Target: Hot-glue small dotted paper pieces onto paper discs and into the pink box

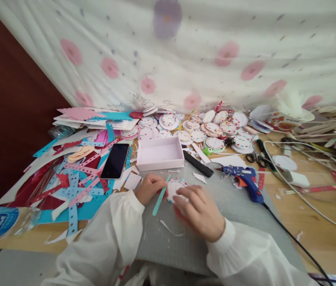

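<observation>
On the grey cutting mat (227,222) lies a round white paper disc (174,190) with small coloured dots round its rim. My left hand (151,188) is closed at the disc's left side, and what its fingertips pinch is hidden. A thin teal strip (159,202) slants past those fingertips; I cannot tell whether they grip it. My right hand (200,210) hovers over the disc's right edge with fingers apart and bent, slightly blurred. Just behind both hands stands an open white box (160,155). A narrow white paper scrap (169,228) lies in front of the disc.
Several dotted discs (191,125) are heaped at the back. A blue glue gun (243,178), black scissors (256,159) and a white cable (298,194) are at right. A phone (115,161), coloured paper strips (72,190) and a plastic bottle (5,222) are at left.
</observation>
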`<state>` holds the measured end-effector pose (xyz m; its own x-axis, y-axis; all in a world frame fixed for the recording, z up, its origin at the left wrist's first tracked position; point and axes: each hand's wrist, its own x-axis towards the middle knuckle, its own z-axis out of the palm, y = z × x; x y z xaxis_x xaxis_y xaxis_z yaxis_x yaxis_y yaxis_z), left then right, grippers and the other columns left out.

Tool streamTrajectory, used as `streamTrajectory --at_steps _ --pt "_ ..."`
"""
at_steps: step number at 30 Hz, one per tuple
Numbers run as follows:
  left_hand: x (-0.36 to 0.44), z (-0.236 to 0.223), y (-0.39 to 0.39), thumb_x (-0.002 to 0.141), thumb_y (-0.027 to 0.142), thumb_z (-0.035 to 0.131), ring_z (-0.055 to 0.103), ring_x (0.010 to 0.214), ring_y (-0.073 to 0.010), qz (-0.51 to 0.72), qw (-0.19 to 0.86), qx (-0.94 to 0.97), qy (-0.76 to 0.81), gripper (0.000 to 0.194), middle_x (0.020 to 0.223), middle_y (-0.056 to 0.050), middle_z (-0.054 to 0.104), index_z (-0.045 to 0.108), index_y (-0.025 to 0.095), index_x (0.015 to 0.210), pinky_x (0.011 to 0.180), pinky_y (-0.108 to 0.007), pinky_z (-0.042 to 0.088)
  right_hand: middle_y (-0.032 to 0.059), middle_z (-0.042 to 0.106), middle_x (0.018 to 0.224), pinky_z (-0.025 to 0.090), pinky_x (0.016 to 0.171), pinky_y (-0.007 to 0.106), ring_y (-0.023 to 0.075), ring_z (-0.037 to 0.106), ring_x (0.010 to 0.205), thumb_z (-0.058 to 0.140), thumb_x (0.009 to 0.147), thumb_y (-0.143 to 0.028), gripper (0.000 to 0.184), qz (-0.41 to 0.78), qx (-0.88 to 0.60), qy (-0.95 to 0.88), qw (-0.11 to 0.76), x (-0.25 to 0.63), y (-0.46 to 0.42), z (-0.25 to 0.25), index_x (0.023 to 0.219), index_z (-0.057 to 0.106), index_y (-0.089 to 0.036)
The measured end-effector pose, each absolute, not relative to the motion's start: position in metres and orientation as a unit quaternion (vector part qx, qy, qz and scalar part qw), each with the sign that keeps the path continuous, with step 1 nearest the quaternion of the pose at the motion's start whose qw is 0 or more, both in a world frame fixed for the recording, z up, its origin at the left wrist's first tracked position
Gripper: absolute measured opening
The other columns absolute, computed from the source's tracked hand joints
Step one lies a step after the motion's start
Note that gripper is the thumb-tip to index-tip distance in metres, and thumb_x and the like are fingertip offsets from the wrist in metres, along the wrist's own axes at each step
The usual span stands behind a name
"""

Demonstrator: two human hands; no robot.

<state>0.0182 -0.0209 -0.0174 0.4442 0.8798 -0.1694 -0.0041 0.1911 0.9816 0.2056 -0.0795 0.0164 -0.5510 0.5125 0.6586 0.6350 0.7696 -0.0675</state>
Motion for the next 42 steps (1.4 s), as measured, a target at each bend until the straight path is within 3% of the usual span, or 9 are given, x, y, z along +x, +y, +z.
streamTrajectory --at_steps 4,12,16,19,23,24,27,31,42 --pt "0.022 -0.017 -0.023 0.069 0.026 0.055 0.035 0.044 -0.0070 0.368 0.609 0.554 0.433 0.034 0.040 0.004 0.040 0.047 0.013 0.039 0.046 -0.021 0.025 0.0084 0.067 0.093 0.047 0.073 0.034 0.0189 0.058 0.081 0.049 0.088 -0.014 0.015 -0.123 -0.300 -0.893 0.310 0.177 -0.069 0.010 0.096 0.061 -0.017" --pt "0.026 -0.011 -0.025 0.074 0.034 0.055 0.032 0.044 -0.0070 0.362 0.577 0.571 0.457 0.041 0.041 0.005 0.035 0.043 0.015 0.040 0.046 -0.021 0.024 0.0060 0.069 0.084 0.050 0.072 0.031 0.0168 0.061 0.074 0.047 0.089 -0.008 0.020 -0.150 -0.288 -0.873 0.363 0.181 -0.059 0.004 0.088 0.064 -0.018" --pt "0.026 -0.004 -0.028 0.082 0.043 0.051 0.038 0.042 -0.0081 0.347 0.554 0.596 0.466 0.048 0.039 0.003 0.044 0.052 0.014 0.044 0.045 -0.022 0.028 0.0001 0.062 0.065 0.048 0.058 0.025 0.0128 0.057 0.059 0.056 0.085 -0.011 0.012 -0.022 -0.384 -0.798 0.464 0.187 -0.056 -0.002 0.080 0.061 -0.021" --pt "0.022 -0.003 -0.028 0.085 0.039 0.048 0.043 0.044 -0.0091 0.377 0.494 0.622 0.476 0.046 0.043 0.001 0.049 0.053 0.015 0.047 0.048 -0.023 0.033 -0.0004 0.059 0.068 0.046 0.058 0.026 0.0126 0.055 0.062 0.063 0.080 -0.012 0.010 0.075 -0.435 -0.706 0.554 0.197 -0.049 -0.005 0.083 0.060 -0.022" --pt "0.015 -0.007 -0.022 0.078 0.027 0.060 0.049 0.059 -0.0120 0.447 0.365 0.692 0.432 0.019 0.060 0.001 0.053 0.056 0.016 0.063 0.060 -0.025 0.041 -0.0005 0.056 0.072 0.040 0.055 0.025 0.0118 0.051 0.063 0.066 0.080 -0.017 0.009 0.244 -0.492 -0.535 0.642 0.212 -0.041 -0.007 0.080 0.057 -0.021" --pt "0.014 -0.008 -0.020 0.075 0.027 0.063 0.052 0.067 -0.0138 0.447 0.352 0.711 0.414 0.012 0.070 -0.001 0.057 0.060 0.016 0.074 0.066 -0.026 0.043 -0.0010 0.055 0.071 0.039 0.053 0.024 0.0111 0.049 0.061 0.066 0.080 -0.020 0.011 0.292 -0.500 -0.501 0.644 0.214 -0.040 -0.008 0.077 0.056 -0.021" --pt "0.014 -0.008 -0.017 0.065 0.036 0.076 0.056 0.095 -0.0225 0.387 0.365 0.758 0.378 0.054 0.104 -0.009 0.060 0.057 0.017 0.112 0.086 -0.035 0.046 -0.0025 0.053 0.067 0.039 0.053 0.023 0.0097 0.048 0.059 0.068 0.079 -0.026 0.017 0.407 -0.496 -0.460 0.615 0.216 -0.039 -0.010 0.072 0.054 -0.020" --pt "0.017 -0.007 -0.014 0.053 0.049 0.084 0.047 0.119 -0.0306 0.289 0.382 0.798 0.366 0.089 0.127 -0.014 0.052 0.048 0.019 0.129 0.103 -0.044 0.039 -0.0034 0.052 0.063 0.040 0.053 0.022 0.0089 0.049 0.057 0.071 0.076 -0.030 0.019 0.491 -0.482 -0.443 0.575 0.214 -0.039 -0.010 0.070 0.056 -0.019" --pt "0.020 -0.009 -0.010 0.059 0.051 0.081 0.052 0.114 -0.0282 0.262 0.373 0.815 0.358 0.070 0.118 -0.011 0.062 0.058 0.021 0.118 0.102 -0.044 0.038 -0.0024 0.052 0.063 0.041 0.051 0.022 0.0098 0.049 0.056 0.075 0.070 -0.034 0.024 0.547 -0.486 -0.426 0.532 0.219 -0.036 -0.003 0.064 0.058 -0.019"
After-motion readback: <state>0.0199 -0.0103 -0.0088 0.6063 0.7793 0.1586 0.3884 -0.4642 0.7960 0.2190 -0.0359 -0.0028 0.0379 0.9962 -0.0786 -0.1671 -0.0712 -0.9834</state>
